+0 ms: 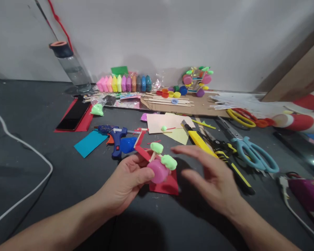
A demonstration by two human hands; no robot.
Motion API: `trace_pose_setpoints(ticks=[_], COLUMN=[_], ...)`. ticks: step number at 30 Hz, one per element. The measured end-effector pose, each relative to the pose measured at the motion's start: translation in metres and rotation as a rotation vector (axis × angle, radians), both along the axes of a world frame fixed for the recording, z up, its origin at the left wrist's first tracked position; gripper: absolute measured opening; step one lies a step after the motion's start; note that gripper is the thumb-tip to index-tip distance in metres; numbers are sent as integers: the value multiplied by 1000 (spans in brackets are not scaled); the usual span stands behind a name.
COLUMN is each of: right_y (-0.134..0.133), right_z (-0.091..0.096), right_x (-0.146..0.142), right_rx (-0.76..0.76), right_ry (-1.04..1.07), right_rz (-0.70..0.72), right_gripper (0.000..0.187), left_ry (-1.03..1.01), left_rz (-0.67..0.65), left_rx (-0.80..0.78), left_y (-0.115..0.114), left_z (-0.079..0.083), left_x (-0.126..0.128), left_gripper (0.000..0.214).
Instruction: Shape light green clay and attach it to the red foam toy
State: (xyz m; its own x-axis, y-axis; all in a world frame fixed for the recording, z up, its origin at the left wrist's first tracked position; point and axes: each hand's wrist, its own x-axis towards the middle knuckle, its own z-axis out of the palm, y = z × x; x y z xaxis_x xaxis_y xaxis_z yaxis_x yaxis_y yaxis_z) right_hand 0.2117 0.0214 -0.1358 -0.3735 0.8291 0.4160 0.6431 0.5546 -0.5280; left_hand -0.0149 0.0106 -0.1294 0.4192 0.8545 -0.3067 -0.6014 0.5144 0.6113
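My left hand [127,179] is closed on a small craft piece: a pink bottle cap [158,170] with green clay lumps [169,161] on thin sticks and a red paper strip. It is held just above a red paper sheet [169,186] on the dark table. My right hand [211,174] hovers to the right of the piece, fingers stretched out and apart, blurred by motion, holding nothing. A blue glue gun [117,137] lies just beyond my left hand.
A yellow utility knife [199,141], black-yellow pliers [225,153] and teal scissors [251,150] lie right of centre. Clay blocks [125,83], bottle caps [170,93], wooden sticks, a cap wheel model [197,80] and cardboard sit at the back. Phone [73,115], bottle [70,64], white cable [23,146] at left.
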Motion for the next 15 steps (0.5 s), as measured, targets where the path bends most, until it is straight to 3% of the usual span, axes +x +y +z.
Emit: trace_pose_setpoints(ticks=[2, 4, 6, 10, 15], right_y=[13, 25, 34, 39, 38], right_z=[-4, -10, -15, -21, -13], right_x=[19, 36, 48, 54, 52], right_rx=[106, 140, 119, 58, 85], right_ry=[-100, -249, -397, -604, -617], right_rz=[-209, -349, -412, -462, -581], right_gripper=[32, 44, 53, 46, 45], left_ry=[5, 9, 19, 42, 105], left_rz=[32, 31, 22, 29, 60], left_rx=[-11, -27, -51, -91, -57], left_y=[1, 2, 2, 2, 2], left_z=[1, 1, 0, -3, 0], left_x=[-2, -3, -4, -5, -4], left_gripper=[40, 42, 42, 37, 37])
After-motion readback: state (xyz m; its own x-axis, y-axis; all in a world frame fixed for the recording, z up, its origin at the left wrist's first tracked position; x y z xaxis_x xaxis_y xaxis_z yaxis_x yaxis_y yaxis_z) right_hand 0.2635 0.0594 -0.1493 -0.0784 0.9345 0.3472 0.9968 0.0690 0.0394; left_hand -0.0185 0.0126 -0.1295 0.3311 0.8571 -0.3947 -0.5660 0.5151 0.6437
